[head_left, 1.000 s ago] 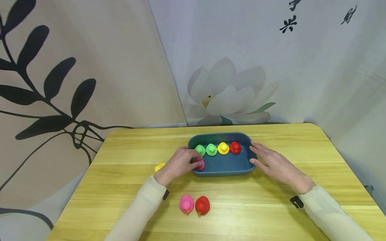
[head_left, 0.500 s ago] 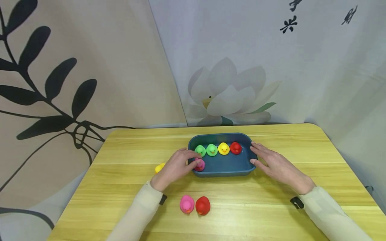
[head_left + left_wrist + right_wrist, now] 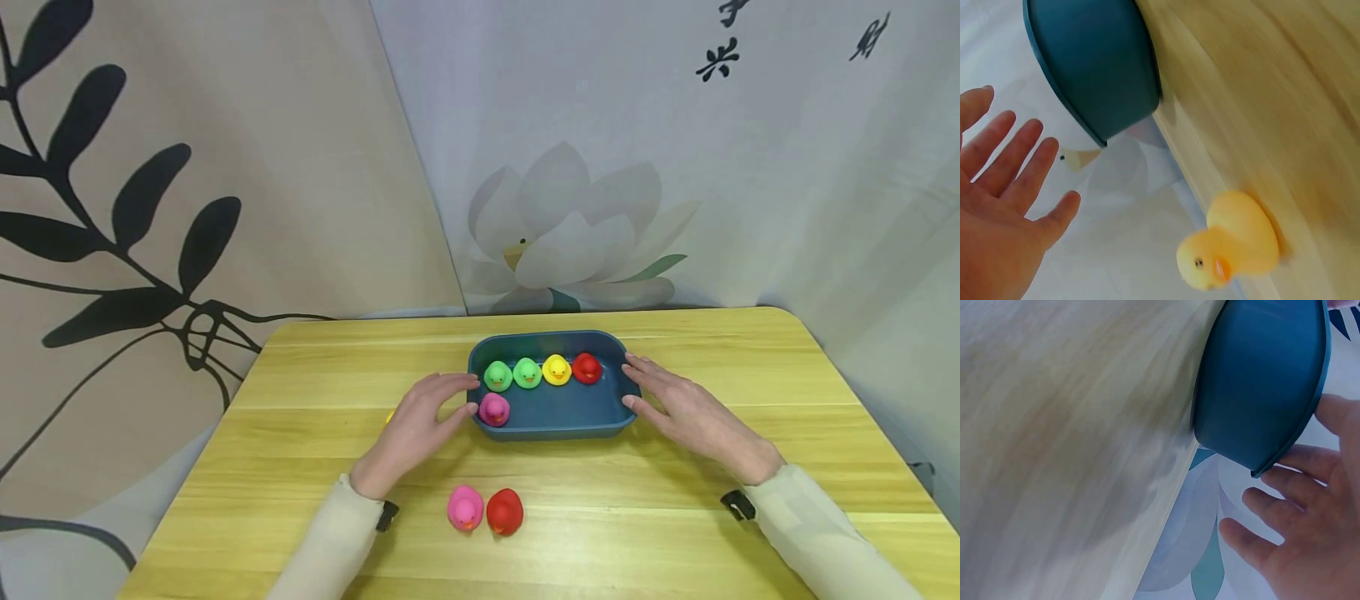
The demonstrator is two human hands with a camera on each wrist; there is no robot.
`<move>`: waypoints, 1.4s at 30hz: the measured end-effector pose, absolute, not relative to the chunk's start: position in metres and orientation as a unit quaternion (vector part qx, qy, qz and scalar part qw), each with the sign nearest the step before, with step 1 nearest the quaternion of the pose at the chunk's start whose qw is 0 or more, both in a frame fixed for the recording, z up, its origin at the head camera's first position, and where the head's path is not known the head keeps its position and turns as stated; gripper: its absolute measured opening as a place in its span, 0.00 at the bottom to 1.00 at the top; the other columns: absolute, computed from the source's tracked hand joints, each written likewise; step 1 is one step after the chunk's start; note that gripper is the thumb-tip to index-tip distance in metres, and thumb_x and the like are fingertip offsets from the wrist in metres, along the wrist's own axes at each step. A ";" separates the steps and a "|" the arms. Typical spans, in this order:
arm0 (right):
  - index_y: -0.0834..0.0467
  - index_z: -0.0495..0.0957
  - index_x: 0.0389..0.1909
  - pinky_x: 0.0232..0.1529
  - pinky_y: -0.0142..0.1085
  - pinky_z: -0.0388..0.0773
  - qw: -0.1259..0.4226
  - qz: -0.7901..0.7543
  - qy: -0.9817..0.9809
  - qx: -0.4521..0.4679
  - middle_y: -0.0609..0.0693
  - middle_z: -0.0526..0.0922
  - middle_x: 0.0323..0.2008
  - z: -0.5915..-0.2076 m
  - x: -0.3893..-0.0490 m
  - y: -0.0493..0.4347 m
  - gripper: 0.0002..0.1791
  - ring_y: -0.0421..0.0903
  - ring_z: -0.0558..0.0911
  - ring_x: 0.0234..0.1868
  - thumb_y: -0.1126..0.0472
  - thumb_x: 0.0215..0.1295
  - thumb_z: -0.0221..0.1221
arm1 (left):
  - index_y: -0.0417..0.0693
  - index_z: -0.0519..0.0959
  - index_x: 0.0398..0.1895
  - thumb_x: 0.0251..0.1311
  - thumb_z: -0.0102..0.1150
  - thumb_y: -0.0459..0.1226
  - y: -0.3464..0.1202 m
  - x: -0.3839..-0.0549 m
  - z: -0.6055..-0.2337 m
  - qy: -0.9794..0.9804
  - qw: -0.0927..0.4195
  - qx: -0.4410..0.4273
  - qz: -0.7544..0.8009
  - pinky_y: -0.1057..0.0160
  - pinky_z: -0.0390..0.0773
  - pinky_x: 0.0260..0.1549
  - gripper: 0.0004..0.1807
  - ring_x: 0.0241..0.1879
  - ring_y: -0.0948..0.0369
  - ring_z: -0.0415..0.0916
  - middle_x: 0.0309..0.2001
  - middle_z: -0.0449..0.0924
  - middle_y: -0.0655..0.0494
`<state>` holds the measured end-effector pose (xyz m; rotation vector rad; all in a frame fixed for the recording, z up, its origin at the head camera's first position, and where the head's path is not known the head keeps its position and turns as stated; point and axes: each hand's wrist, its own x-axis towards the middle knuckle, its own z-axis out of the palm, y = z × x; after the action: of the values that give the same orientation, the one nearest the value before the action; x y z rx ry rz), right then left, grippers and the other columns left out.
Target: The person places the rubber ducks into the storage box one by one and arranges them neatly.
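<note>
The relaxed left hand [image 3: 412, 429], holding nothing beside the pink duck [image 3: 494, 409] in the tray [image 3: 558, 432], could perhaps knock the yellow duck [image 3: 1244, 234] at its left by swinging outward, while the uncurled right hand [image 3: 690, 417] touches the rim.

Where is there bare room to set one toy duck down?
Blue tray: right of its pink duck, in front of its red duck. Wooden table: between the outside red duck and the right sleeve. Crowded: the tray's left end, by the left hand.
</note>
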<state>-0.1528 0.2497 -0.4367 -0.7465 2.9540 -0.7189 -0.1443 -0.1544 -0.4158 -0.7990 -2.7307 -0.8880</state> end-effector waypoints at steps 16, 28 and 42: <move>0.63 0.65 0.76 0.71 0.61 0.66 0.010 -0.231 0.944 -0.237 0.59 0.59 0.79 -0.436 -0.152 0.250 0.34 0.63 0.64 0.76 0.47 0.80 0.55 | 0.45 0.73 0.72 0.70 0.66 0.43 -0.207 -0.118 -0.416 -0.924 0.097 -0.220 -0.296 0.35 0.62 0.71 0.30 0.74 0.42 0.63 0.77 0.65 0.50; 0.63 0.65 0.77 0.70 0.61 0.67 0.010 -0.229 0.945 -0.233 0.59 0.59 0.80 -0.436 -0.153 0.250 0.34 0.63 0.65 0.75 0.46 0.80 0.55 | 0.44 0.66 0.77 0.71 0.63 0.49 -0.239 -0.116 -0.425 -0.938 0.041 -0.191 -0.286 0.33 0.60 0.70 0.37 0.76 0.40 0.56 0.81 0.55 0.49; 0.62 0.64 0.77 0.70 0.61 0.67 0.015 -0.232 0.944 -0.232 0.58 0.59 0.80 -0.435 -0.152 0.249 0.35 0.63 0.66 0.75 0.46 0.80 0.55 | 0.43 0.75 0.70 0.68 0.67 0.40 -0.268 -0.131 -0.436 -0.917 -0.013 -0.235 -0.323 0.37 0.70 0.66 0.29 0.69 0.41 0.70 0.70 0.74 0.44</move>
<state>-0.1523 0.2491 -0.4354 -0.7236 2.9398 -0.7219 -0.1310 -0.2683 -0.4365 -0.7452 -2.9035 -1.0233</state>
